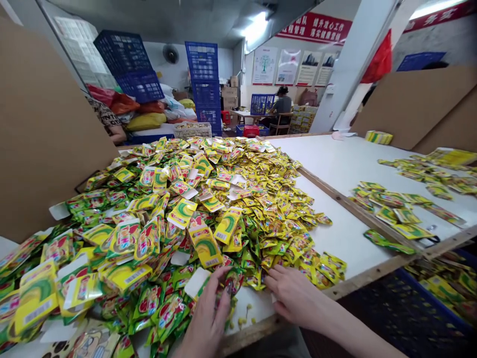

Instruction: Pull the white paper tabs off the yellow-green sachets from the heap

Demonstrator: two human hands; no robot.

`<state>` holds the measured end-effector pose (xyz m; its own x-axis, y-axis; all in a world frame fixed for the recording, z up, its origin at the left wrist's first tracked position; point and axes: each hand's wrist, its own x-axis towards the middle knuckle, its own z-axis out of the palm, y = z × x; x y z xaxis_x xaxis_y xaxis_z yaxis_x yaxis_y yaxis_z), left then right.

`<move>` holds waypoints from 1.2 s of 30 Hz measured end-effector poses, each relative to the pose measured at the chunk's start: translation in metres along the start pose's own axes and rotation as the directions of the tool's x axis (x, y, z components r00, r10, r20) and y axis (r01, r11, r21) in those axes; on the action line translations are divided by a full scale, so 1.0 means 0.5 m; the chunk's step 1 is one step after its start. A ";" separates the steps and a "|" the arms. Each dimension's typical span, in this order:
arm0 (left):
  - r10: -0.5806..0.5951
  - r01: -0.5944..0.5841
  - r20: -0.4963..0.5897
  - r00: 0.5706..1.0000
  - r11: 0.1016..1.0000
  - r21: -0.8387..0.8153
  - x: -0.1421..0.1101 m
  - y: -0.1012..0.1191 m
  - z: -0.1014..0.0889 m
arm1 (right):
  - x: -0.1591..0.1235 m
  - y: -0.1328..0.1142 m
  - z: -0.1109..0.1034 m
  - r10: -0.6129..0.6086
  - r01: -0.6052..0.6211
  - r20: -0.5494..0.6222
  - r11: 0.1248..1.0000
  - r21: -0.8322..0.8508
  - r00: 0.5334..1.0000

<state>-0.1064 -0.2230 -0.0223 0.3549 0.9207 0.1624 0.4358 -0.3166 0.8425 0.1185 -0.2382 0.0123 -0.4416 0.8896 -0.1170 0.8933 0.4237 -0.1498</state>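
My left hand (210, 311) is at the table's front edge, its fingers curled and closed around a small shiny green-and-red packet (235, 279). To its right, my right hand (292, 293) reaches into the near edge of the small yellow packets (283, 228), fingers bent together; whatever they pinch is hidden. Green packets (169, 311) lie left of my left hand. A flat yellow carton (205, 244) with a banana-like picture rests on the heap just beyond my hands. Several tiny yellow pieces (242, 320) are scattered between my wrists.
The heap covers much of the white table (335, 238). A wooden strip (339, 199) divides it from flat cartons (391, 211) at right. Cardboard (48, 134) stands at left. Below the right edge is a blue crate (421, 303). A person (283, 103) sits far back; another person's arm (117, 133) shows at left.
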 end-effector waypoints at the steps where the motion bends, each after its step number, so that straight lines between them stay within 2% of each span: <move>1: -0.060 0.060 -0.003 0.998 0.994 -0.091 -0.002 0.002 -0.002 | -0.006 0.005 -0.005 0.021 -0.017 -0.043 0.995 0.101 0.999; 3: -0.130 0.128 0.005 0.992 0.972 -0.195 -0.005 0.006 -0.005 | -0.016 0.008 -0.018 0.087 -0.028 -0.136 0.920 0.390 0.987; 5: -0.154 0.157 0.029 0.988 0.964 -0.214 -0.006 0.012 -0.007 | -0.024 0.000 -0.034 0.144 -0.003 -0.150 0.730 0.683 0.978; 7: -0.177 0.183 0.051 0.983 0.964 -0.193 -0.009 0.017 -0.008 | -0.025 -0.021 -0.050 0.138 0.007 -0.097 0.542 0.840 0.986; 8: -0.173 0.181 0.057 0.983 0.968 -0.176 -0.012 0.019 -0.008 | -0.024 -0.034 -0.058 0.118 0.016 -0.089 0.512 0.859 0.989; 9: -0.158 0.167 0.067 0.985 0.973 -0.162 -0.016 0.022 -0.009 | -0.022 -0.047 -0.064 0.101 0.037 -0.107 0.533 0.845 0.989; 12: -0.121 0.130 0.063 0.991 0.975 -0.179 -0.032 0.028 -0.011 | -0.011 -0.078 -0.073 0.037 0.139 -0.229 0.699 0.702 0.973; 15: -0.149 0.158 0.052 0.987 0.933 -0.323 -0.046 0.034 -0.008 | -0.005 -0.093 -0.066 -0.055 0.196 -0.237 0.756 0.625 0.970; 16: -0.153 0.164 0.060 0.986 0.909 -0.382 -0.049 0.036 -0.005 | -0.004 -0.095 -0.061 -0.075 0.205 -0.227 0.751 0.627 0.971; 18: -0.158 0.170 0.065 0.985 0.869 -0.465 -0.054 0.040 0.004 | -0.002 -0.097 -0.048 -0.041 0.195 -0.238 0.714 0.673 0.970; 21: -0.178 0.155 -0.002 0.984 0.866 -0.475 -0.060 0.038 0.014 | 0.001 -0.098 -0.028 0.080 0.115 -0.186 0.533 0.838 0.979; 23: -0.117 0.093 -0.034 0.993 0.906 -0.414 -0.062 0.033 0.014 | 0.002 -0.098 -0.015 0.053 0.069 -0.104 0.453 0.889 0.993; 24: -0.083 0.064 -0.038 0.996 0.930 -0.362 -0.063 0.029 0.012 | 0.001 -0.099 -0.009 0.021 0.064 -0.082 0.454 0.889 0.996; 27: -0.028 0.025 -0.014 1.000 0.984 -0.174 -0.063 0.020 0.000 | -0.002 -0.106 0.006 -0.015 0.109 -0.120 0.543 0.833 0.993; 30: 0.045 -0.043 0.062 0.997 0.999 -0.032 -0.064 0.012 -0.009 | -0.006 -0.111 0.009 0.002 0.118 -0.152 0.624 0.773 0.988; 33: 0.107 -0.118 0.132 0.985 0.989 0.083 -0.073 0.002 -0.013 | -0.009 -0.110 0.003 -0.034 0.100 -0.104 0.675 0.731 0.994; 36: 0.105 -0.140 0.201 0.974 0.976 0.169 -0.082 -0.009 -0.014 | -0.011 -0.108 0.000 -0.104 0.073 0.001 0.709 0.702 0.995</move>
<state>-0.1287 -0.2575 -0.0288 0.5573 0.8179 0.1431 0.5152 -0.4758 0.7128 0.0728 -0.2661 0.0210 -0.5320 0.8406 -0.1022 0.5423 0.2455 -0.8036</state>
